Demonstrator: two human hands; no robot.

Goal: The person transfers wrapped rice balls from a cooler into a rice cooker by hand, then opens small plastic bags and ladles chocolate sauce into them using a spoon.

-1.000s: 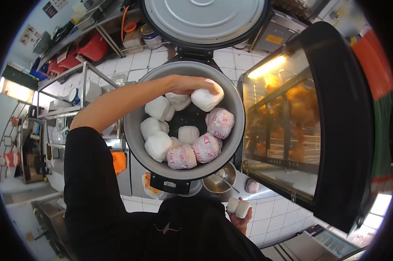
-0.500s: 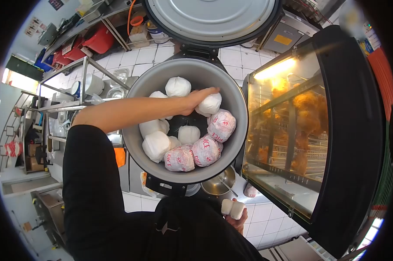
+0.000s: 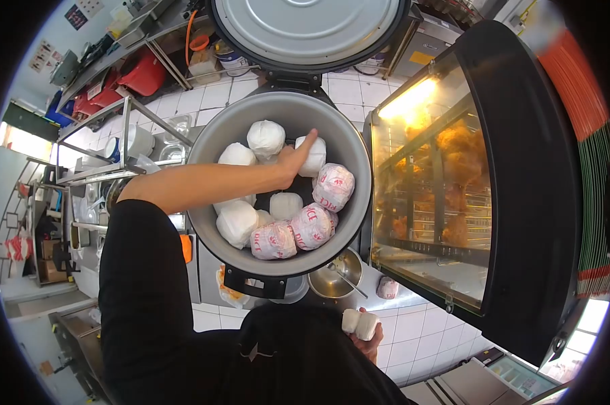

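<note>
My left hand reaches into the large grey pot and is closed on a white paper-wrapped bundle near the right wall. One digit lies across the bundle's top; the other fingers are mostly hidden. Several plain white bundles sit along the pot's left side. Several bundles printed with red "RICE" lettering line the front and right. Below the pot, my right hand holds two white wrapped bundles side by side.
The pot's round lid stands raised behind it. A lit glass display cabinet with fried food is close on the right. A metal bowl with a utensil and another printed bundle lie in front. A metal rack stands left.
My left hand has drawn slightly left across the bundle, with its fingertips less far over the top. My right hand keeps its two bundles. The whole view has shifted a little.
</note>
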